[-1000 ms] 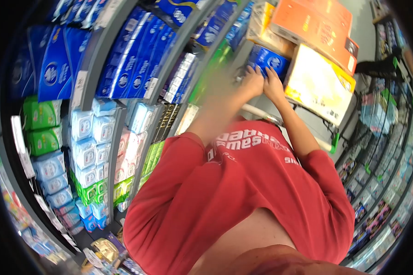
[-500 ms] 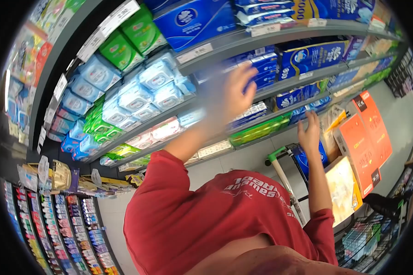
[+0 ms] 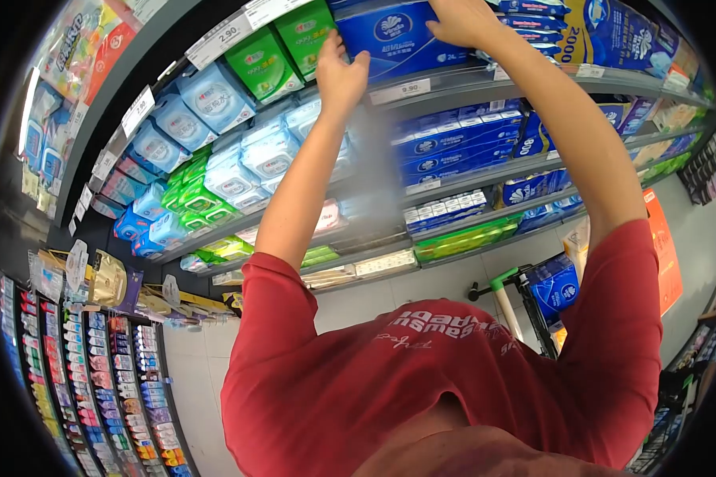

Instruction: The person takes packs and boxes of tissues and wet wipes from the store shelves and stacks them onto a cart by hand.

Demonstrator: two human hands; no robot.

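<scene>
A large blue tissue pack (image 3: 390, 40) lies on the upper shelf. My left hand (image 3: 341, 75) is at its left end, fingers and thumb apart, in front of a green pack (image 3: 309, 36). Over the pack's right end reaches my right hand (image 3: 463, 24), thumb and forefinger spread on the blue wrapping; its other fingers are partly cut off by the frame's top. Neither hand is visibly closed round anything. A second green pack (image 3: 262, 65) sits further left.
Light blue wipes packs (image 3: 215, 97) fill shelves at the left. Below the shelf's price rail (image 3: 410, 91) are more blue tissue packs (image 3: 453, 143). A cart with a green-ended handle (image 3: 503, 280) stands at the lower right, holding a blue pack (image 3: 555, 288).
My left hand has moved up and left to the upper shelf. From over the cart, my right hand has risen to the blue pack. The view has shifted slightly.
</scene>
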